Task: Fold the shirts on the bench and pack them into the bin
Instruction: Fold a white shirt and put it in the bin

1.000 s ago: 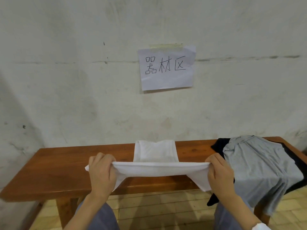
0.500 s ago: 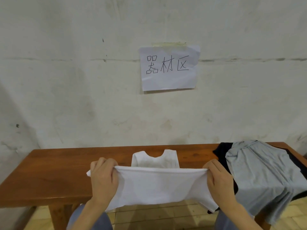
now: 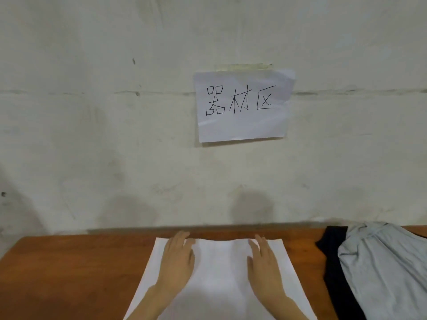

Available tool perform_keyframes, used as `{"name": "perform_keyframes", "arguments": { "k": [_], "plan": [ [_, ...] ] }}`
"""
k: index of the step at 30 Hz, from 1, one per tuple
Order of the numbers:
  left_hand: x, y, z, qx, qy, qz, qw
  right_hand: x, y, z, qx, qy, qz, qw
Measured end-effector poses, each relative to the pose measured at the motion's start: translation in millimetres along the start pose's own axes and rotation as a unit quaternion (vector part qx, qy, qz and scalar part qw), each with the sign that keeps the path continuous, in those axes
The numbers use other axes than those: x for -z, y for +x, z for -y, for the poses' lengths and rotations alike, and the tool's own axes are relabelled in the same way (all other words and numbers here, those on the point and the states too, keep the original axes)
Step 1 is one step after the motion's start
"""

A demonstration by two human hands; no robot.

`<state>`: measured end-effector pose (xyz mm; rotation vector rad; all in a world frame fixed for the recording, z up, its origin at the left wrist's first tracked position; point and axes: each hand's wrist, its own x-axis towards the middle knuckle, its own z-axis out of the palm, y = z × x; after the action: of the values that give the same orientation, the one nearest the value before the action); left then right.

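We see a white shirt [image 3: 219, 273] lying flat on the wooden counter [image 3: 69, 273], folded into a smooth oblong. Its far edge lies close to the back of the counter and its near end runs out of the bottom of the view. Both hands rest palm down on it, side by side, with bare white cloth between them. The left hand [image 3: 176, 262] lies on the left part of the shirt, its fingers [image 3: 182, 237] straight and together, and the tips reach just past the far edge of the cloth. The right hand [image 3: 265, 266] lies on the right part, its fingers [image 3: 260, 242] also straight and spread a little, with the tips near that same edge. Neither hand grips anything; the fingers are open and flat on the fabric.

At the right end of the counter, apart from the white shirt, we see a rumpled grey shirt [image 3: 381, 269] heaped over a black garment [image 3: 332, 262], whose edge shows along the grey one's left side. Behind the counter stands a stained pale wall [image 3: 92, 135]. A paper sign [image 3: 242, 105] with three handwritten characters hangs on it, held by a strip of tape [image 3: 245, 66] along its top.
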<state>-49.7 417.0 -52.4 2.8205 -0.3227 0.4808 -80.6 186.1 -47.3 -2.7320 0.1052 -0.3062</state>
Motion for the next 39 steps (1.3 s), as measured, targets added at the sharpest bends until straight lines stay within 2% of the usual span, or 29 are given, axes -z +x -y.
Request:
{"name": "perform_keyframes", "arguments": {
  "k": [1,2,4,6,9,12,13,17,19,21,24,27,30,32,35,38,39],
  "plan": [
    [-14.8,-7.4,1.4,-0.027,0.013,0.041,0.999,-17.0,-11.9,2.0,-0.019,0.001,0.045,0.999],
    [-24.3,-13.0,3.2,-0.028,0.024,0.117,0.993,-30.8,-21.0,0.1,-0.026,-0.014,0.063,0.998],
    [-42.9,-22.1,13.6,-0.026,0.060,0.164,0.984,-50.7,-33.3,-10.2,-0.021,-0.075,0.074,0.994],
    [-46.2,-25.7,19.8,-0.010,0.078,0.167,0.983,-51.7,-39.0,-16.3,-0.042,-0.095,0.115,0.988],
    [-45.2,-28.5,16.3,0.029,0.082,0.158,0.984,-46.8,-32.7,-19.5,-0.028,-0.092,0.154,0.983],
    [-47.3,-38.8,-0.3,0.074,0.058,0.138,0.986,-39.6,-18.1,-31.2,0.028,-0.142,0.131,0.981],
    [-49.9,-44.2,-7.4,0.087,0.051,0.120,0.988,-34.6,-14.1,-33.8,0.035,-0.142,0.155,0.977],
    [-36.9,-48.5,-31.1,0.099,0.026,0.176,0.979,-18.4,-7.1,-28.5,0.080,-0.183,0.163,0.966],
    [-33.9,-34.2,-30.3,0.058,0.022,0.158,0.985,-21.6,-15.0,-14.4,0.001,-0.145,0.134,0.980],
    [-32.7,-17.3,-28.7,-0.030,0.023,0.146,0.989,-35.9,-33.0,3.4,-0.075,-0.057,0.100,0.990],
    [-37.0,-4.7,-31.7,-0.143,0.055,0.228,0.962,-53.6,-56.3,26.2,-0.146,0.033,0.092,0.984],
    [-48.5,-10.0,-37.1,-0.120,0.066,0.256,0.957,-59.8,-62.3,31.7,-0.158,0.024,0.120,0.980],
    [-51.8,-28.2,-45.7,-0.059,0.068,0.254,0.963,-60.8,-60.5,17.6,-0.091,-0.033,0.117,0.988],
    [-44.5,-42.2,-51.7,-0.014,0.071,0.248,0.966,-55.6,-55.2,1.9,-0.005,-0.073,0.117,0.990],
    [-7.0,-51.5,-63.7,0.047,0.082,0.254,0.962,-37.5,-43.4,-22.8,0.115,-0.124,0.176,0.970],
    [3.9,-50.3,-66.6,0.026,0.136,0.240,0.961,-15.5,-32.3,-41.5,0.222,-0.152,0.237,0.934],
    [8.4,-45.6,-67.5,0.015,0.142,0.252,0.957,-12.1,-29.5,-44.7,0.239,-0.132,0.228,0.934]
  ]
}}
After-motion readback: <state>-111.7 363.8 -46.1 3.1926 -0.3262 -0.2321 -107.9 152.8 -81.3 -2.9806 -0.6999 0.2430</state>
